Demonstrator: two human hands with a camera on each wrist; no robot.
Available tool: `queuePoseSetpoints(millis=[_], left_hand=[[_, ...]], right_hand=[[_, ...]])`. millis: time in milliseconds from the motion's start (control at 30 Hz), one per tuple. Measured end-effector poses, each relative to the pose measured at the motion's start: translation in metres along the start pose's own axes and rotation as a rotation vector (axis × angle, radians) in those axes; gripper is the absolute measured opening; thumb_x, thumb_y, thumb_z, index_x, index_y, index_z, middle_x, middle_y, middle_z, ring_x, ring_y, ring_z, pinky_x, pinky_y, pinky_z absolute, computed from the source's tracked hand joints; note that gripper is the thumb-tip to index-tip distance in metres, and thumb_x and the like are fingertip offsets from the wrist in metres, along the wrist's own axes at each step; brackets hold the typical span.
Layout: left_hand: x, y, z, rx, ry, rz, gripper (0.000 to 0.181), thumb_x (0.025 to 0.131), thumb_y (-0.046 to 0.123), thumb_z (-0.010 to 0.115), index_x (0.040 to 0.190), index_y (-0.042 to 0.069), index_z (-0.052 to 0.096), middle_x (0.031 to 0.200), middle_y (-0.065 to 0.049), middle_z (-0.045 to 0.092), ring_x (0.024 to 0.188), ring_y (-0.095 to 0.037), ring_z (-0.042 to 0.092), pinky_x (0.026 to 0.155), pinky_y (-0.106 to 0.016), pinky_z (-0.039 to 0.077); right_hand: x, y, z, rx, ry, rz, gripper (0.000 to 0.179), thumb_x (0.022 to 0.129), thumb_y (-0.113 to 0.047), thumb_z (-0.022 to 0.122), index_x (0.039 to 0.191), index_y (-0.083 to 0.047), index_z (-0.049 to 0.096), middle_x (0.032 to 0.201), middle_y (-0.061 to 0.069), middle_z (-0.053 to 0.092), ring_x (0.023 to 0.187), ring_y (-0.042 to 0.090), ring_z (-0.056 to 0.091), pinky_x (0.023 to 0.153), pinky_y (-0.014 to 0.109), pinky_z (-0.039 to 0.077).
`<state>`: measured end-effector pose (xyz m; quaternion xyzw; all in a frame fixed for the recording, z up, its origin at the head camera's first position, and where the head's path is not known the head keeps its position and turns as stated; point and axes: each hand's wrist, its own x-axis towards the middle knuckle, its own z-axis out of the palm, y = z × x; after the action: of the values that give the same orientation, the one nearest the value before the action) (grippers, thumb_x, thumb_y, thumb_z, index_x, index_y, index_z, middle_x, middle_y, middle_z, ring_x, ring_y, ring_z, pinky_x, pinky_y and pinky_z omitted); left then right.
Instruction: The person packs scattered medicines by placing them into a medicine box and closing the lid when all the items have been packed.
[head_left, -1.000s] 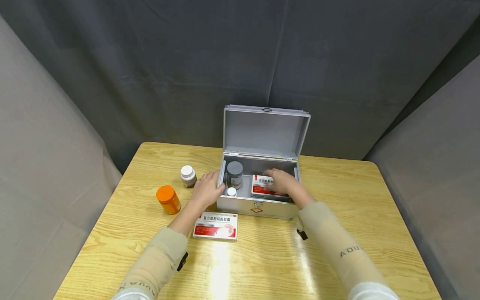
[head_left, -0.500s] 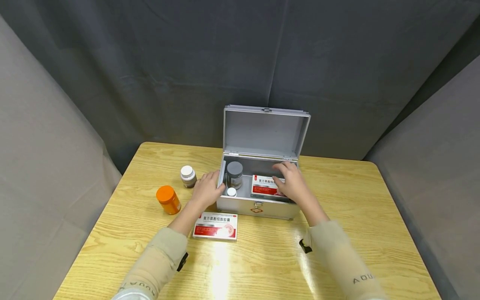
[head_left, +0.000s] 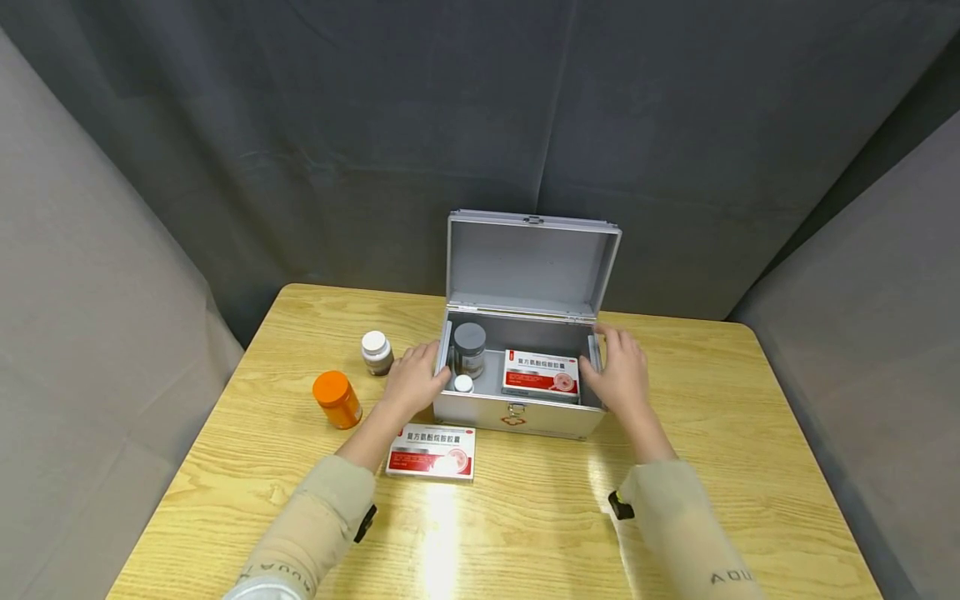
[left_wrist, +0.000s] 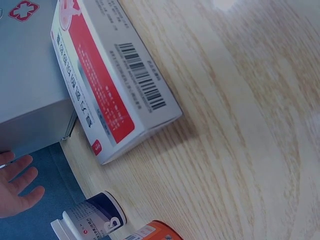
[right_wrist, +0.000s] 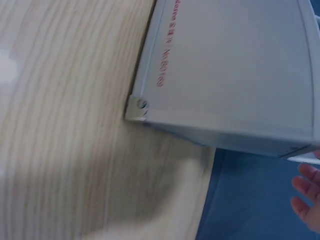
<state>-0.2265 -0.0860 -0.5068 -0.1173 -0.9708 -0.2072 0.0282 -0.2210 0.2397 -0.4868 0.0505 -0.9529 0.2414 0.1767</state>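
A silver first-aid case stands with its lid raised. My left hand rests at the case's left rim, thumb over the edge; its fingers are spread in the left wrist view. My right hand is at the right rim, thumb toward the inside. The right fingers look loosely bent beside the wall, partly cut off in the right wrist view. Inside lie a red-and-white medicine box, a grey-lidded jar and a small white-capped bottle.
A second red-and-white medicine box lies on the wooden table in front of the case. To the left stand an orange bottle and a white-capped bottle. A dark curtain hangs behind.
My right hand has let go of the medicine box inside the case and moved right to the case's right rim. My left hand has stayed at the left rim.
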Motion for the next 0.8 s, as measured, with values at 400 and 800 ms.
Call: queuePoseSetpoints(millis=[400,800], left_hand=[[0.001,0.000,0.000,0.011,-0.026,-0.022,0.055,0.088,0.033,0.049,0.135,0.006,0.041,0.130,-0.013,0.050,0.117,-0.030,0.046,0.094,-0.047,0.038],[0.001,0.000,0.001,0.010,-0.028,-0.026,0.055,0.088,0.033,0.049,0.135,0.006,0.041,0.130,-0.014,0.050,0.117,-0.031,0.046,0.094,-0.047,0.038]], right_hand=[[-0.006,0.019,0.005,-0.025,-0.191,0.152,0.062,0.080,-0.032,0.062,0.128,0.001,0.041,0.114,0.022,0.048,0.107,0.039,0.045,0.084,0.056,0.036],[-0.006,0.019,0.002,-0.154,-0.364,0.148,0.057,0.088,-0.036,0.047,0.130,0.002,0.038,0.121,0.028,0.045,0.111,0.046,0.044,0.085,0.061,0.034]])
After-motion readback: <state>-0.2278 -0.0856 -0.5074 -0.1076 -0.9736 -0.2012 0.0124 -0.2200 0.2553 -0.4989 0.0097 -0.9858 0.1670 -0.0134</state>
